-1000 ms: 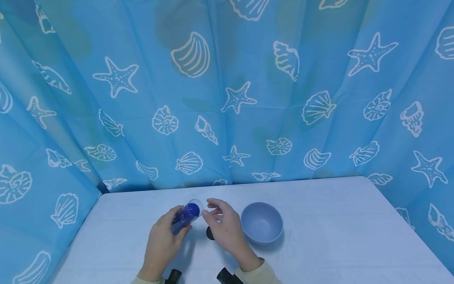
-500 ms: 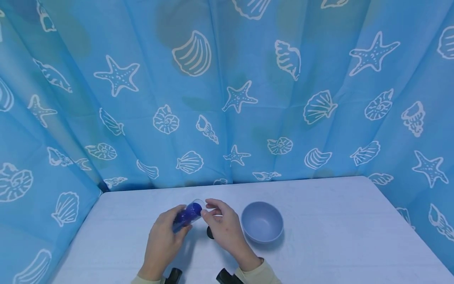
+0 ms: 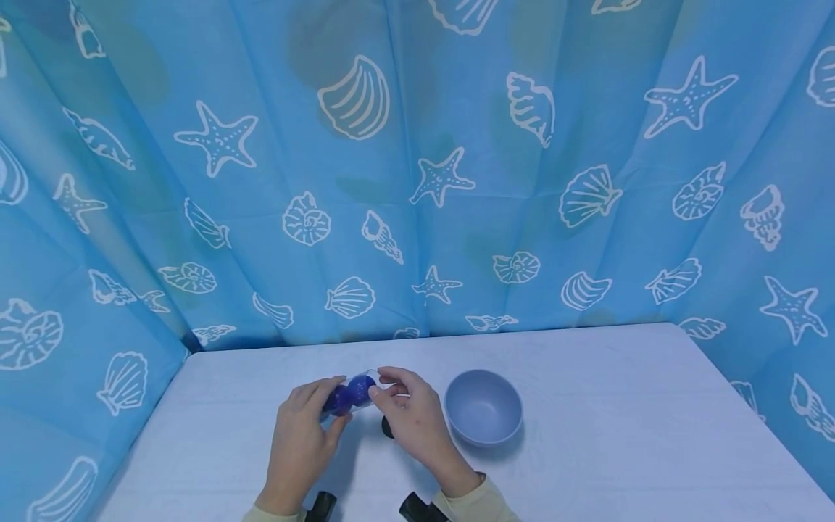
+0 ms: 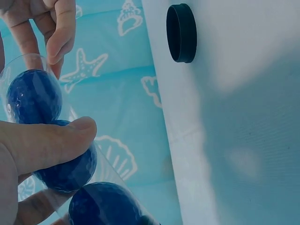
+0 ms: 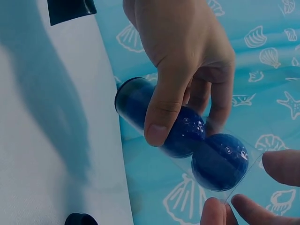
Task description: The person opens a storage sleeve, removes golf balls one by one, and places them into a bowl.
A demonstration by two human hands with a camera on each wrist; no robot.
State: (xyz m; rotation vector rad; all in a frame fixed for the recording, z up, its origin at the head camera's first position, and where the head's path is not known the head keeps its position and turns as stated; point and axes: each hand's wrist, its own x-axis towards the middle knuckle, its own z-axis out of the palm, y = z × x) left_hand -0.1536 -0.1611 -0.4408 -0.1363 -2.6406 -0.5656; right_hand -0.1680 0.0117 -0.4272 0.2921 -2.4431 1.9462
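Note:
My left hand grips a clear tube, thumb on one side and fingers on the other. The tube lies tilted, its open mouth toward my right hand. Inside, blue balls with a dimpled look sit in a row; the front ball is close to the mouth, and another ball shows farther back in the left wrist view. Around the mouth, the right thumb and fingers are spread and bent, right at the rim, with no ball between them. A black round cap stands on the table below, partly behind my right hand in the head view.
A blue-grey bowl stands on the white-covered table, just right of my right hand. A blue curtain with shell and starfish prints hangs behind the table and along both sides. Black wrist devices show at the bottom edge.
The tube has tipped from a steeper slant to nearly level, and the balls have slid toward its mouth. My right hand has stayed almost in place.

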